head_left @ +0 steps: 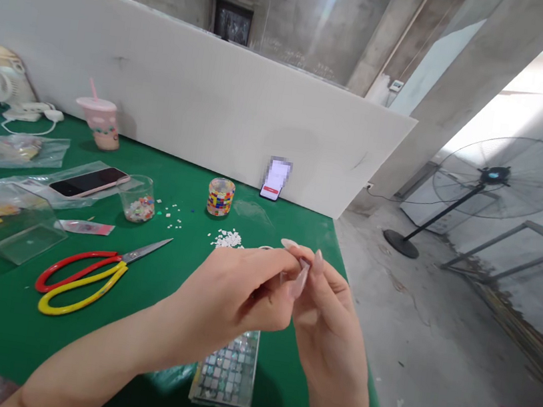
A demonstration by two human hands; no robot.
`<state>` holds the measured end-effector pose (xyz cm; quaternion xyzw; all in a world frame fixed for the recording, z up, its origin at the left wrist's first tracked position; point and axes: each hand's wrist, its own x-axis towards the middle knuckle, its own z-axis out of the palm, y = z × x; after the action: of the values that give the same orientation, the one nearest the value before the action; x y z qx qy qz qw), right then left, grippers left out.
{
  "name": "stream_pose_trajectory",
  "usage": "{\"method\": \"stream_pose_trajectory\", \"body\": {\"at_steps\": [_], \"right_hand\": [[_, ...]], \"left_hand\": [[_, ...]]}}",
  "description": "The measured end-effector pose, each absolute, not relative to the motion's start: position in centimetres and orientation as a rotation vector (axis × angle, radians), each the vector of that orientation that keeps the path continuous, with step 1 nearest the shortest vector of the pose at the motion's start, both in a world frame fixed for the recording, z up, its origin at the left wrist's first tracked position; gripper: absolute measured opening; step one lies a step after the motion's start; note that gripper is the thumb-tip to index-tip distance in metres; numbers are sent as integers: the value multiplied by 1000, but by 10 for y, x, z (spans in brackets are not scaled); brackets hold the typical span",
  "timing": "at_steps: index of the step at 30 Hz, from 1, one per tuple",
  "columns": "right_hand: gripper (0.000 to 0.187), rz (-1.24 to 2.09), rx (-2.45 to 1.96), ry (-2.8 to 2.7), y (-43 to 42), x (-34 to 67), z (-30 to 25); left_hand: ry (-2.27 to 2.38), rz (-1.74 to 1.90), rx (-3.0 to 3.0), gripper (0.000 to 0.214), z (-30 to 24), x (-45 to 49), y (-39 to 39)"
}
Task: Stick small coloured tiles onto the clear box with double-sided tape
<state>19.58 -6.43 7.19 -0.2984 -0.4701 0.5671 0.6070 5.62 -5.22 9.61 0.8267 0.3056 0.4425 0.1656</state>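
Observation:
My left hand and my right hand meet above the table, fingertips pinched together. Whatever lies between their fingers is too small and covered to make out. Under my left wrist lies a clear box-like piece covered in shiny square mosaic tiles, its far end hidden by my hands. Just beyond my knuckles is a pile of small white tiles. A round jar with colourful mosaic sides stands behind the pile.
Scissors with red and yellow handles lie to the left. Beyond them stands a clear cup of coloured bits. A lit phone leans on the white partition; a pink tumbler stands farther left. The table edge is at right.

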Motion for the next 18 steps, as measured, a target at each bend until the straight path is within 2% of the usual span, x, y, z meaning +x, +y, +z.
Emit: {"method": "stream_pose_trajectory", "body": {"at_steps": [7, 13, 18], "right_hand": [[16, 1263, -725, -1099, -64, 195, 72], [19, 1298, -739, -1083, -63, 195, 73], [14, 1147, -777, -1128, -63, 194, 70]], "left_hand": [[893, 1383, 2369, 21, 98, 58, -52], [880, 1293, 2363, 18, 100, 55, -53], [932, 1283, 2365, 21, 98, 54, -52]]}}
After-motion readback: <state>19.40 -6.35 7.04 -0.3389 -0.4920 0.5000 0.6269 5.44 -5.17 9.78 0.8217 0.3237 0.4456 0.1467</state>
